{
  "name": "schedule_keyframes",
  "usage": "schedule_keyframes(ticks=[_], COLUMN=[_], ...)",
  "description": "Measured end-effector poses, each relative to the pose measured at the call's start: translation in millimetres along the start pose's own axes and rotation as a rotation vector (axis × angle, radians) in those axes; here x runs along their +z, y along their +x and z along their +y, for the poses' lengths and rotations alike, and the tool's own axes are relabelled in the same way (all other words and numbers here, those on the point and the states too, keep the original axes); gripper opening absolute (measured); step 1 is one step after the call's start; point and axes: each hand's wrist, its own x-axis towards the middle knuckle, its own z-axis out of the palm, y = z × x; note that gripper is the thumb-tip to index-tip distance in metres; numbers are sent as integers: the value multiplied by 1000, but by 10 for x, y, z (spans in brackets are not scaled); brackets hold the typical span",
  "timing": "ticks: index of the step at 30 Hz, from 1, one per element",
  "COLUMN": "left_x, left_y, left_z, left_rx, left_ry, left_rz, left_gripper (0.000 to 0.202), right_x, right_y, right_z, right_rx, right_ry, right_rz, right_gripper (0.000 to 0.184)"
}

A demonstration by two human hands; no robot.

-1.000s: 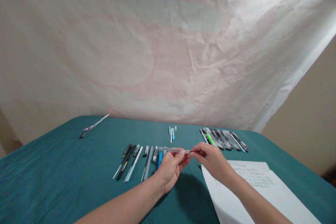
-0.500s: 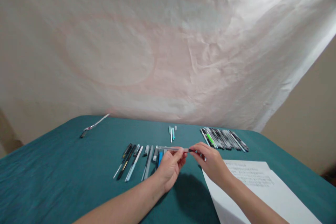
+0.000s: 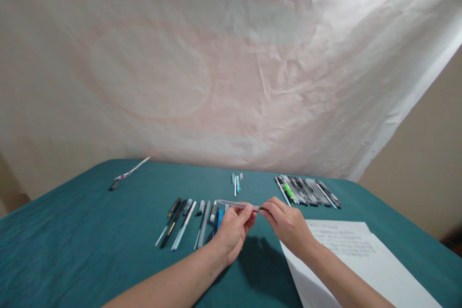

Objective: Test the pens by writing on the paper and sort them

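My left hand [image 3: 233, 231] pinches a pale, clear-barrelled pen [image 3: 234, 204] held level above the teal table [image 3: 90, 231]. My right hand [image 3: 287, 224] is closed on the pen's dark right end, fingertips pinched at about the tip. Both hands hover just in front of a row of several pens [image 3: 187, 221] lying side by side on the cloth. What my right fingers grip at the pen's end is too small to name.
A tight bundle of several dark pens with one green one [image 3: 306, 191] lies at the back right. A few small pens [image 3: 236, 183] sit at the back middle. One pale pen [image 3: 128, 173] lies at the far left. A written sheet of paper [image 3: 353, 260] lies at the right front. A creased white sheet hangs behind.
My right hand has slid slightly left along the pen toward my left hand. The pen stays level in both hands.
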Motion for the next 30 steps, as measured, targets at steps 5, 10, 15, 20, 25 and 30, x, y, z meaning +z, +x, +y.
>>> schedule_keyframes(ticks=[5,10,15,20,25,30], left_x=[8,-7,4,26,60,65], left_y=[-23,-16,-15,-17,-27,-36], left_z=[10,11,19,14,25,25], left_rx=[25,62,94,89,111,134], left_ry=[67,154,215,201,197,194], left_rz=[-21,-69,-61,0,-9,-25], left_gripper=[19,19,19,19,19,17], right_x=[36,53,78,59,54,70], right_y=[-23,-27,-7,3,-8,-14], right_z=[-54,-122,-112,-30,2,-18], right_rx=[144,343,462,410,340,320], right_ry=[154,414,687,577,479,493], right_rz=[-81,-174,-203,-178,-198,-149], right_gripper=[23,34,39,37,34,31])
